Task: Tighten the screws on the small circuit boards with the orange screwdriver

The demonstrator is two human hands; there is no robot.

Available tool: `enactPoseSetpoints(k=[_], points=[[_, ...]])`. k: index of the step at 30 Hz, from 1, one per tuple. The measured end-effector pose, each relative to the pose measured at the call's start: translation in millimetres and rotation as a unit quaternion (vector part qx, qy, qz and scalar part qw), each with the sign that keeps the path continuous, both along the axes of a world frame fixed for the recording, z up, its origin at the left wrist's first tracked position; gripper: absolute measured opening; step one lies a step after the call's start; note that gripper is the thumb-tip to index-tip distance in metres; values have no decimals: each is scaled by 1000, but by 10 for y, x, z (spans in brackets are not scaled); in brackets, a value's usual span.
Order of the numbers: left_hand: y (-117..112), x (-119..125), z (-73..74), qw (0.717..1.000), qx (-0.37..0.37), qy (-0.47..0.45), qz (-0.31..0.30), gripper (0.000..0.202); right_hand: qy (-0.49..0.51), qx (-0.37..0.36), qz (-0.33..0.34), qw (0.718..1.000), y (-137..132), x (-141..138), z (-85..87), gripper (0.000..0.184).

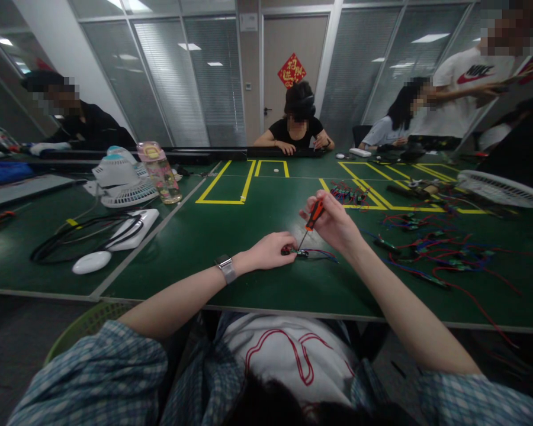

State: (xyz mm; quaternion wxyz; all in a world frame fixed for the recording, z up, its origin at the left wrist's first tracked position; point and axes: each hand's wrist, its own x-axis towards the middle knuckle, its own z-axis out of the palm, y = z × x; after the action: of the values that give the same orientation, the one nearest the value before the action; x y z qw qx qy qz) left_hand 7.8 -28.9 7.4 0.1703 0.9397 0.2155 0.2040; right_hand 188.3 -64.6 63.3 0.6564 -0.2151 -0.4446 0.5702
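My right hand (331, 222) grips an orange and black screwdriver (314, 215) by its handle, its thin shaft slanting down to the left. The tip meets, or comes very near, a small green circuit board (302, 253) on the table. Fingers of my left hand (275, 251) are closed on the board's left end, where a dark reddish part partly shows. Red and blue wires (324, 254) trail from the board to the right.
Several wired circuit boards (459, 260) lie at the right, and a bundle of them (349, 194) sits ahead. At left are a white fan (119, 177), a bottle (160, 177), a mouse (91, 262) and coiled cable (48, 248). Other people sit around the green table (169, 278).
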Motion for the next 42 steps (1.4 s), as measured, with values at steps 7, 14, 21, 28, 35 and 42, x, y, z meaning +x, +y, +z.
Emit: enactPoseSetpoints(k=[7, 14, 21, 28, 35, 42], points=[[-13, 7, 14, 1000, -6, 0, 6, 10, -33, 13, 7, 999, -1, -25, -15, 31], [-10, 3, 13, 1000, -9, -7, 0, 8, -22, 12, 7, 1000, 3, -26, 1, 19], [-12, 2, 9, 1000, -1, 3, 6, 9, -22, 8, -7, 1000, 27, 14, -11, 19], [-10, 2, 6, 1000, -4, -6, 2, 9, -29, 19, -9, 999, -10, -11, -14, 20], [-10, 8, 11, 1000, 6, 0, 0, 11, -8, 15, -7, 1000, -16, -35, -10, 27], [-11, 4, 12, 1000, 6, 4, 6, 10, 3, -11, -13, 1000, 6, -20, -17, 18]])
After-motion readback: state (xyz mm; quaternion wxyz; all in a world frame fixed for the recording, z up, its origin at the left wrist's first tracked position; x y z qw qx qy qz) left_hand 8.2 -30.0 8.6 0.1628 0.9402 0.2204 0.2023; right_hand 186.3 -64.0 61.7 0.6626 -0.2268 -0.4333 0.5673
